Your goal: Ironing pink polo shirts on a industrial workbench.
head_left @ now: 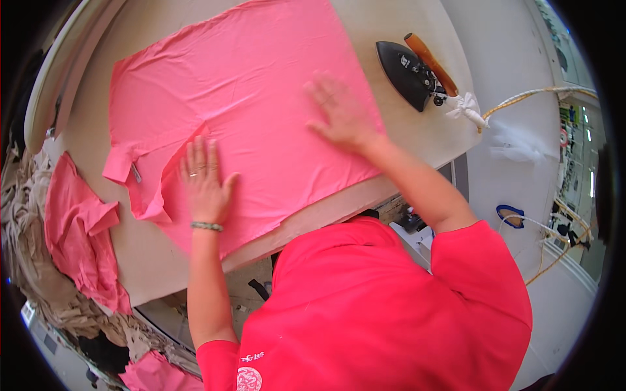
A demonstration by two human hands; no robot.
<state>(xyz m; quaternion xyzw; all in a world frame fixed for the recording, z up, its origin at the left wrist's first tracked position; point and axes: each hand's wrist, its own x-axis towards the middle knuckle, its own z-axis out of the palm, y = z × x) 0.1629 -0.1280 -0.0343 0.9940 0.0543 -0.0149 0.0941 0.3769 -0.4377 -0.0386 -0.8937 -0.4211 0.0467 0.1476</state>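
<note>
A pink collared shirt lies spread over the pale ironing table, its collar and front opening toward the left. My left hand rests flat on the shirt beside the opening, fingers stretched out. Over the shirt's right part, my right hand is spread and slightly smeared by motion; neither hand grips anything. Fine creases run across the cloth. To the right of the shirt sits a black iron with a wooden handle, apart from both hands.
White wrapping and a cord lead right from the iron. A second pink garment lies on the table's left edge, next to heaped beige cloth. More pink cloth hangs at lower left. A padded board stands at upper left.
</note>
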